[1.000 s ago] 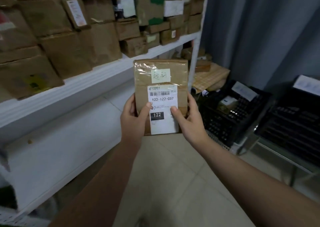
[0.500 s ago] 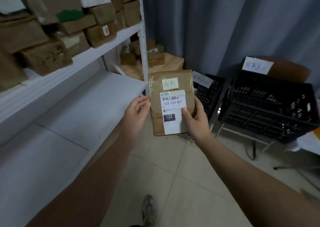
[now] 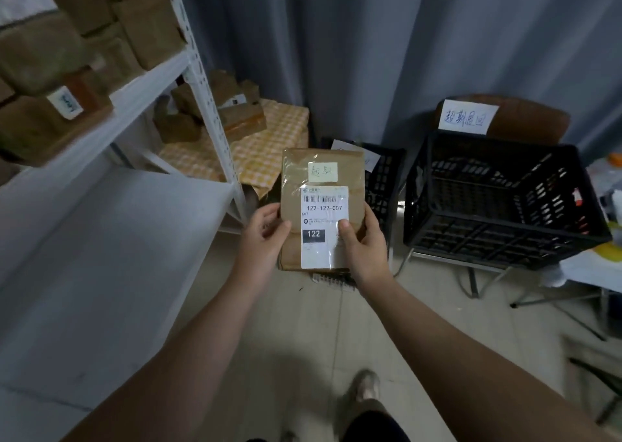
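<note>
Grey curtain (image 3: 370, 37) hangs across the far side of the storeroom, and pale tiled floor (image 3: 303, 323) runs under us. On the far left we see a white metal rack (image 3: 208, 105). Its upper shelf is packed with brown cartons (image 3: 148, 20), and its lower board lies near us on the left. Just past the rack's corner post, a yellow checked cloth (image 3: 269, 138) carries a few more small brown boxes (image 3: 242, 118).

Our left hand (image 3: 261, 239) grasps the left edge of the parcel (image 3: 292, 206), with the thumb on the front face and the fingers curled round behind. We hold the parcel upright in the air at the middle of the scene, above the floor and touching nothing else. It is a flat brown packet under clear tape. It bears a small pale note (image 3: 322, 172) with handwriting near the top and a white shipping label (image 3: 324, 226) printed 122-122-007 lower down. Our right hand (image 3: 365, 249) clasps the right edge, thumb pressed on the label and fingers wrapped behind.

Directly behind the parcel, a smaller black crate (image 3: 383, 179) sits low against the curtain, partly hidden. Well to the right, a large black crate (image 3: 505, 226) rests tilted on a metal stand, with a handwritten paper sign (image 3: 466, 116) above its far rim. One shoe (image 3: 365, 384) shows near the bottom edge.
</note>
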Motion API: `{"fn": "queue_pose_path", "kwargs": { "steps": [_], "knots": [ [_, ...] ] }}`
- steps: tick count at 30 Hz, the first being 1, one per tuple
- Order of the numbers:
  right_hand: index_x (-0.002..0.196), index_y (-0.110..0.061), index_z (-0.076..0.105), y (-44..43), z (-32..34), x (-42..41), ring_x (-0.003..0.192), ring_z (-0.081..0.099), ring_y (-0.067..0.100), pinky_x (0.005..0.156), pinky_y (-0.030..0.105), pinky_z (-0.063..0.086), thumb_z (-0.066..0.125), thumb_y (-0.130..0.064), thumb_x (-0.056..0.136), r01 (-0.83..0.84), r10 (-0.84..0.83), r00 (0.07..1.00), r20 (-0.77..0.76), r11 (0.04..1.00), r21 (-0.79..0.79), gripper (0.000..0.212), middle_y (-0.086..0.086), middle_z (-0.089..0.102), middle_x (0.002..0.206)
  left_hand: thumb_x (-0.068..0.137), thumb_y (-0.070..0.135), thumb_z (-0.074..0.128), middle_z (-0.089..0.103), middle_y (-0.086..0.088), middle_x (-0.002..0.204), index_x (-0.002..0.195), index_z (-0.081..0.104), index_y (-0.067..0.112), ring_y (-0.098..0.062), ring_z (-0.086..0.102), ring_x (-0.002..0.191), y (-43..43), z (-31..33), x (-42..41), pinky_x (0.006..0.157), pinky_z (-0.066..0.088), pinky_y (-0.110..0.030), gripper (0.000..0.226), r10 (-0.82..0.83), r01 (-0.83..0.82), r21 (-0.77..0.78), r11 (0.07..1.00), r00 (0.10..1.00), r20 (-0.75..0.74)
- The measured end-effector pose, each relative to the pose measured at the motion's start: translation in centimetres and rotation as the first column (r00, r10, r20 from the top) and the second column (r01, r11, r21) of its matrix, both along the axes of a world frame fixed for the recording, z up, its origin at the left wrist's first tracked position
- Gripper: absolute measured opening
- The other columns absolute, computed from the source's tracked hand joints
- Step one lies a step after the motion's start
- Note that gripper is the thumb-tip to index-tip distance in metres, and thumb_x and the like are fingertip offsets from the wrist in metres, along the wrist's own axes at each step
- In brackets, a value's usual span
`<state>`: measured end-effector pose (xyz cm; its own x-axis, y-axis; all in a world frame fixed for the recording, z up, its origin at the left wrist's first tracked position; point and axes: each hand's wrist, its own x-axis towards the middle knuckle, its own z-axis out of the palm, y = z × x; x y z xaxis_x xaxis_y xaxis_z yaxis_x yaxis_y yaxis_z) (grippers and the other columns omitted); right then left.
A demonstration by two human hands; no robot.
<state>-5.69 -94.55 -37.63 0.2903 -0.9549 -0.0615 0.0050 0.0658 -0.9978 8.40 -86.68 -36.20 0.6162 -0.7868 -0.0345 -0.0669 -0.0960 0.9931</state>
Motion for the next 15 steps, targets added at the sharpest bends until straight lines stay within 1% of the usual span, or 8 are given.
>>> {"fn": "queue_pose_path", "kwargs": {
  "steps": [2, 4, 5, 8, 10, 11, 13, 15],
  "knots": [
    [0.139, -0.02, 0.044, -3.0, -0.6, 0.4, 0.11, 0.06, 0.006, 0.1, 0.036, 0.049, 0.054, -0.014, 0.096, 0.006, -0.006, 1.0, -0.029, 1.0, 0.001, 0.045, -0.006, 0.064, 0.121, 0.092, 0.012, 0.06, 0.059, 0.001, 0.119, 0.127, 0.051, 0.017, -0.009, 0.056, 0.11, -3.2, -1.1, 0.7, 0.084, 0.046, -0.013, 0.037, -0.045, 0.045, 0.052, 0.998, 0.999, 0.008],
    [0.135, -0.023, 0.048, -6.3, -1.1, 0.6, 0.107, 0.061, 0.004, 0.097, 0.035, 0.05, 0.053, -0.017, 0.096, 0.001, -0.002, 0.998, -0.061, 1.0, -0.01, 0.04, -0.01, 0.065, 0.117, 0.092, 0.018, 0.06, 0.056, 0.01, 0.112, 0.129, 0.048, 0.023, 0.004, 0.053, 0.102, -6.8, -1.9, 1.3, 0.076, 0.043, -0.007, 0.039, -0.072, 0.067, 0.105, 0.992, 0.996, 0.045],
    [0.133, -0.024, 0.049, -8.2, -1.4, 0.7, 0.106, 0.061, 0.003, 0.097, 0.035, 0.05, 0.053, -0.018, 0.096, -0.001, 0.0, 0.998, -0.068, 1.0, -0.014, 0.038, -0.012, 0.065, 0.116, 0.092, 0.023, 0.06, 0.054, 0.013, 0.112, 0.131, 0.046, 0.025, 0.006, 0.051, 0.101, -8.6, -2.3, 1.5, 0.076, 0.041, -0.007, 0.042, -0.086, 0.078, 0.136, 0.988, 0.995, 0.057],
    [0.136, -0.024, 0.047, -13.8, -2.0, 0.7, 0.108, 0.061, 0.005, 0.098, 0.037, 0.049, 0.054, -0.02, 0.096, 0.003, -0.002, 0.996, -0.09, 1.0, 0.009, 0.04, -0.011, 0.064, 0.117, 0.091, 0.038, 0.06, 0.048, 0.017, 0.126, 0.143, 0.033, 0.032, 0.001, 0.048, 0.111, -13.9, -3.5, 1.9, 0.087, 0.041, -0.019, 0.058, -0.19, 0.18, 0.237, 0.955, 0.982, 0.019],
    [0.139, -0.022, 0.045, -17.3, -2.5, 0.7, 0.111, 0.06, 0.008, 0.1, 0.04, 0.048, 0.055, -0.02, 0.096, 0.01, -0.006, 0.994, -0.105, 0.999, 0.032, 0.044, -0.008, 0.064, 0.12, 0.088, 0.042, 0.063, 0.045, 0.028, 0.128, 0.146, 0.022, 0.041, 0.004, 0.045, 0.116, -17.2, -4.1, 2.1, 0.087, 0.039, -0.017, 0.071, -0.293, 0.288, 0.278, 0.916, 0.956, -0.024],
    [0.139, -0.022, 0.045, -18.9, -2.7, 0.7, 0.11, 0.06, 0.008, 0.1, 0.041, 0.048, 0.055, -0.021, 0.096, 0.006, -0.002, 0.995, -0.103, 0.999, 0.042, 0.044, -0.008, 0.064, 0.12, 0.086, 0.042, 0.064, 0.044, 0.037, 0.126, 0.146, 0.018, 0.044, 0.009, 0.045, 0.116, -18.8, -4.4, 2.2, 0.085, 0.037, -0.014, 0.076, -0.329, 0.326, 0.291, 0.899, 0.944, -0.04],
    [0.137, -0.024, 0.047, -22.1, -3.3, 1.0, 0.108, 0.062, 0.007, 0.098, 0.039, 0.05, 0.055, -0.022, 0.097, -0.017, 0.023, 0.995, -0.094, 0.998, 0.068, 0.041, -0.01, 0.065, 0.118, 0.083, 0.044, 0.068, 0.045, 0.053, 0.113, 0.145, 0.013, 0.047, 0.023, 0.046, 0.107, -22.0, -5.1, 2.7, 0.082, 0.036, -0.009, 0.083, -0.376, 0.375, 0.319, 0.871, 0.925, -0.061],
    [0.138, -0.022, 0.045, -25.1, -4.2, 1.5, 0.106, 0.062, 0.004, 0.095, 0.034, 0.051, 0.057, -0.026, 0.096, -0.025, 0.034, 0.994, -0.101, 0.995, 0.094, 0.044, -0.013, 0.064, 0.116, 0.082, 0.041, 0.07, 0.048, 0.053, 0.108, 0.148, 0.009, 0.042, 0.026, 0.047, 0.102, -24.9, -5.9, 3.4, 0.082, 0.037, -0.01, 0.09, -0.401, 0.406, 0.338, 0.849, 0.912, -0.089]
  ]
}}
